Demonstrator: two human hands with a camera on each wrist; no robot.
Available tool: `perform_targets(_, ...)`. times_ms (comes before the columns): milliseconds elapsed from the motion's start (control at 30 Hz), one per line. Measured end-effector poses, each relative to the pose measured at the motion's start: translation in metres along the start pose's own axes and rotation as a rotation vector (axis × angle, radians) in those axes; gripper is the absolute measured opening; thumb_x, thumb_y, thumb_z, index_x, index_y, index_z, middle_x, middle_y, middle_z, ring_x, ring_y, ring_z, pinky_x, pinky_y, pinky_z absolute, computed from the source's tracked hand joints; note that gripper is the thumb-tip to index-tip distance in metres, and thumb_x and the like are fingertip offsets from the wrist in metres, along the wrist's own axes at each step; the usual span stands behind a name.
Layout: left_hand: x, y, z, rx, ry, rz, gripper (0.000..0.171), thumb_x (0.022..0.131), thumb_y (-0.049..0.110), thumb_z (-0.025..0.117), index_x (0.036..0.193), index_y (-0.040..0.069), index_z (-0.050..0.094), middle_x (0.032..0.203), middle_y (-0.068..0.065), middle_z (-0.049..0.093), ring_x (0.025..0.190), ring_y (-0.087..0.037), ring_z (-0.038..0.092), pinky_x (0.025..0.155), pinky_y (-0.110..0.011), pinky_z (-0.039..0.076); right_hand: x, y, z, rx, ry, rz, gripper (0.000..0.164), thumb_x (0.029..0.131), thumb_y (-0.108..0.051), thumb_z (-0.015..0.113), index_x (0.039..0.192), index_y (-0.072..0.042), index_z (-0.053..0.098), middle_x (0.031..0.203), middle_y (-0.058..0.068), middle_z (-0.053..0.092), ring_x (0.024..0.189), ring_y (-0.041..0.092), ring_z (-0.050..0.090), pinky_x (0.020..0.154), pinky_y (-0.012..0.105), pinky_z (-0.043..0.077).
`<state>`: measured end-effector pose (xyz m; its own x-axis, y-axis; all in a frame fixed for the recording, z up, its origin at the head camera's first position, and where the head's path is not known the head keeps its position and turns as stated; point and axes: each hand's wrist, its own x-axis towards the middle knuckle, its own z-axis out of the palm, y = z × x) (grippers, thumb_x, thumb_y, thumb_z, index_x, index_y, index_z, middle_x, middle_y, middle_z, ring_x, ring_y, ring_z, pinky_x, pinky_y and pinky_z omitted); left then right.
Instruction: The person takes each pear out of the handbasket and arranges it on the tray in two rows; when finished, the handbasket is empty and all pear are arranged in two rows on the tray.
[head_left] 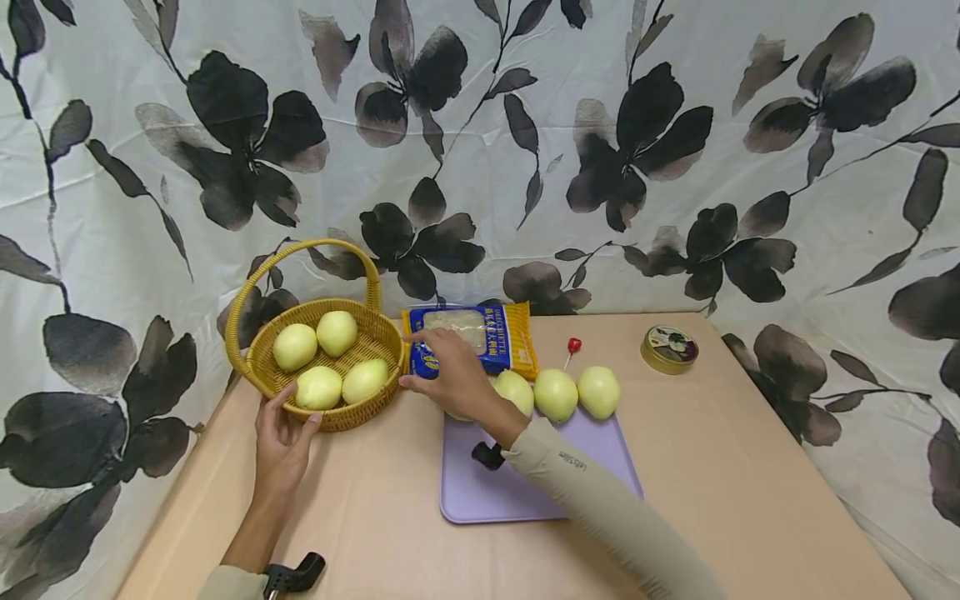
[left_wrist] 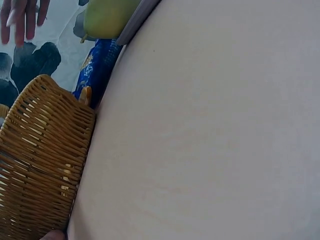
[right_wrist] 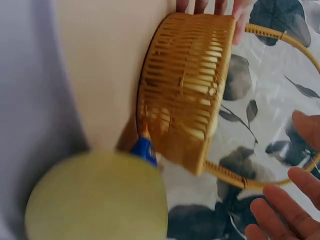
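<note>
A yellow wicker basket (head_left: 352, 417) with a tall hoop handle stands at the left, with several round, pale green pears (head_left: 318, 388) inside. My left hand (head_left: 281, 442) holds its near-left side, one finger on the rim and the thumb low against the wall. My right hand (head_left: 457, 375) hovers between basket and tray with fingers apart and nothing in them, as the right wrist view shows. Beneath it lies a lilac tray (head_left: 525, 492) with more pears (head_left: 556, 395) along its far edge. The right hand and forearm hide part of that row.
Behind the tray lies a blue and yellow bag of noodles (head_left: 495, 333), partly covered by the right hand. A red lollipop (head_left: 574, 345) stands out behind the pears. Further right sits a round gold tin (head_left: 670, 348). A floral cloth (head_left: 525, 167) hangs along the table's back.
</note>
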<state>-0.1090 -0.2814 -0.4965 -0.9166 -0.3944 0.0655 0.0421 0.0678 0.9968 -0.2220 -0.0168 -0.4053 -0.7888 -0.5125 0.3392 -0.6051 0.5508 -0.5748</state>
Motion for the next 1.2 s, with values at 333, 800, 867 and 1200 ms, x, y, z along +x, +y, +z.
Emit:
perform_targets(333,0.0,0.002,0.001,-0.005,-0.019,0.003,0.07,0.107,0.003,0.059,0.167,0.018,0.026,0.177,0.002,-0.011,0.168,-0.021,-0.006,0.137,-0.03,0.009,0.039,-0.012,0.039,0.002,-0.17,-0.043,0.065,0.091,-0.041,0.086,0.147,-0.018,0.062,0.147,0.0,0.066,0.141,0.021,0.058,0.122,0.037,0.046)
perform_targets(800,0.0,0.0,0.005,0.008,0.0,0.002,0.069,0.107,0.004,0.059,0.167,0.017,0.027,0.177,0.003,-0.006,0.167,-0.022,-0.004,0.138,-0.033,0.01,0.073,-0.011,0.073,-0.16,-0.33,0.033,0.063,0.086,-0.049,0.088,0.141,-0.023,0.069,0.14,-0.008,0.072,0.136,0.015,0.063,0.125,0.037,0.038)
perform_targets(867,0.0,-0.001,0.005,0.017,0.009,0.01,0.069,0.107,0.003,0.059,0.167,0.017,0.028,0.177,0.001,-0.004,0.168,-0.022,-0.003,0.138,-0.033,0.011,0.074,-0.01,0.075,-0.175,-0.347,0.045,0.064,0.086,-0.051,0.088,0.141,-0.023,0.069,0.14,-0.009,0.072,0.136,0.014,0.063,0.13,0.039,0.033)
perform_targets(1200,0.0,-0.001,0.005,0.006,0.019,0.034,0.069,0.106,0.002,0.06,0.166,0.016,0.03,0.177,-0.004,-0.001,0.168,-0.022,0.0,0.138,-0.031,0.011,0.076,-0.011,0.081,-0.219,-0.359,0.061,0.065,0.083,-0.059,0.087,0.137,-0.028,0.07,0.137,-0.012,0.072,0.133,0.013,0.064,0.134,0.045,0.026)
